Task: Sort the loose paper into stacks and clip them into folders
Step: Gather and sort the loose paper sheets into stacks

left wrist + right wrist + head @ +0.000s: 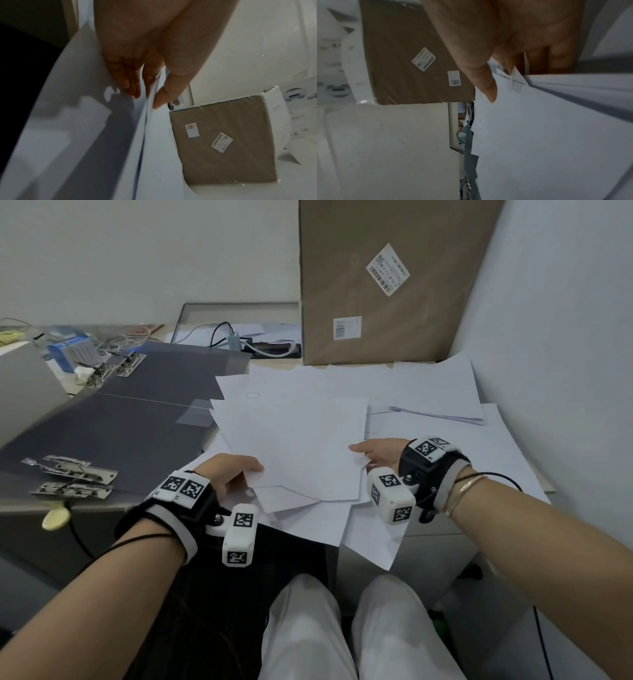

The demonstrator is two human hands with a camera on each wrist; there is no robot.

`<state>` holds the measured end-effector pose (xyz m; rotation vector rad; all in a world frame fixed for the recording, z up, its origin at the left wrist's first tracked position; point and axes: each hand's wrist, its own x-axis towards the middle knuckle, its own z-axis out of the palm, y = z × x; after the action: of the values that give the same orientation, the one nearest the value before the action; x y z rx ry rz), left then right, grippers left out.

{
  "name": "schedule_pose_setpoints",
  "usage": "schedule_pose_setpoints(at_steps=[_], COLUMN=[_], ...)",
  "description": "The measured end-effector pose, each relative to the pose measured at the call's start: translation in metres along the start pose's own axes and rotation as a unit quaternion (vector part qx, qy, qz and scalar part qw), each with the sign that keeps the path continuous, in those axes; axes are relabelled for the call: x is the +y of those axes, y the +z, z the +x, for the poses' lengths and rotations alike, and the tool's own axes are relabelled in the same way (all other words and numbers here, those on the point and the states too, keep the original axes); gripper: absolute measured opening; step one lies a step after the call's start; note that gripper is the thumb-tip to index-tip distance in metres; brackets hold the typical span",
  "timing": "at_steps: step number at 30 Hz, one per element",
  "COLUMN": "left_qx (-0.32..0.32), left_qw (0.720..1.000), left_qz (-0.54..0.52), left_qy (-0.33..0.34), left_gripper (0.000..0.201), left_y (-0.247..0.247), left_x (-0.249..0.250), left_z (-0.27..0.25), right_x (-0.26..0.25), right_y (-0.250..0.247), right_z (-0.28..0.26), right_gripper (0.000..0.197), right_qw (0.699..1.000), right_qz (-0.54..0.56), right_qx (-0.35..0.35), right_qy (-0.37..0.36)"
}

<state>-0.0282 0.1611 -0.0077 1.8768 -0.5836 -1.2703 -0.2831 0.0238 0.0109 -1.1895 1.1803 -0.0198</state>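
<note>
Loose white paper sheets [428, 392] lie spread over the desk. Both hands hold a small bundle of sheets [298, 440] lifted off the pile. My left hand [236, 470] pinches its near left corner, thumb on top and fingers beneath, as the left wrist view shows [150, 97]. My right hand [373, 453] grips the bundle's right edge, thumb [489, 86] lying on the top sheet and fingers under it. Two grey open folders [113, 426] lie to the left, each with metal clips [73, 474].
A tall cardboard box [387, 282] stands against the wall at the back. Cables and a blue box [68, 350] clutter the back left. A second pair of clips [116, 368] sits on the far folder. A thin paper stack [438, 416] lies on the right.
</note>
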Motion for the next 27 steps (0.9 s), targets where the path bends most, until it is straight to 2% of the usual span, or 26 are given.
schedule_pose_setpoints(at_steps=[3, 4, 6, 7, 9, 12, 14, 17, 19, 20, 21, 23, 25, 27], left_qx=[-0.015, -0.012, -0.017, -0.019, -0.025, -0.004, 0.044, 0.141, 0.17, 0.16, 0.122, 0.001, -0.078, -0.124], left_qw=[0.991, 0.983, 0.971, 0.969, 0.97, 0.987, 0.994, 0.983, 0.978, 0.978, 0.979, 0.971, 0.948, 0.926], left_qz=[0.133, 0.181, 0.238, 0.244, 0.239, 0.147, 0.066, 0.017, -0.015, -0.054, -0.109, -0.21, -0.298, -0.353], left_qy=[0.008, 0.019, 0.025, 0.032, 0.037, 0.058, 0.081, 0.115, 0.119, 0.119, 0.12, 0.116, 0.084, 0.058], left_gripper=[0.032, 0.043, 0.08, 0.089, 0.094, 0.087, 0.063, 0.041, 0.043, 0.049, 0.05, 0.047, 0.047, 0.043], left_y=[0.005, 0.005, 0.004, 0.003, 0.003, 0.01, 0.013, 0.007, 0.004, 0.005, 0.009, 0.02, 0.029, 0.034], left_x=[0.006, 0.006, 0.005, 0.002, -0.001, 0.0, 0.002, 0.008, 0.011, 0.012, 0.015, 0.02, 0.025, 0.029], left_z=[-0.003, 0.002, 0.014, 0.022, 0.029, 0.015, 0.009, 0.01, 0.009, 0.006, -0.001, -0.014, -0.022, -0.026], right_x=[0.0, 0.0, 0.0, 0.0, -0.001, 0.0, 0.002, 0.0, -0.001, -0.002, -0.003, -0.003, 0.0, 0.005], right_y=[0.01, 0.011, 0.013, 0.013, 0.016, 0.016, 0.012, -0.002, -0.01, -0.012, -0.012, -0.009, -0.005, 0.0], right_z=[-0.008, -0.007, -0.004, 0.0, -0.001, 0.0, 0.003, 0.003, 0.002, 0.001, -0.001, -0.004, -0.003, -0.004], right_gripper=[0.022, 0.027, 0.054, 0.061, 0.057, 0.046, 0.043, 0.038, 0.036, 0.037, 0.039, 0.041, 0.043, 0.04], right_qw=[0.998, 0.997, 0.991, 0.986, 0.971, 0.953, 0.948, 0.932, 0.92, 0.916, 0.911, 0.904, 0.9, 0.897], right_qz=[-0.031, -0.033, -0.091, -0.13, -0.158, -0.132, -0.058, 0.051, 0.12, 0.153, 0.18, 0.213, 0.247, 0.271], right_qx=[0.045, 0.071, 0.092, 0.101, 0.164, 0.226, 0.246, 0.268, 0.268, 0.262, 0.257, 0.246, 0.227, 0.203], right_qy=[-0.003, -0.012, -0.016, -0.023, -0.078, -0.15, -0.193, -0.24, -0.258, -0.263, -0.269, -0.276, -0.28, -0.284])
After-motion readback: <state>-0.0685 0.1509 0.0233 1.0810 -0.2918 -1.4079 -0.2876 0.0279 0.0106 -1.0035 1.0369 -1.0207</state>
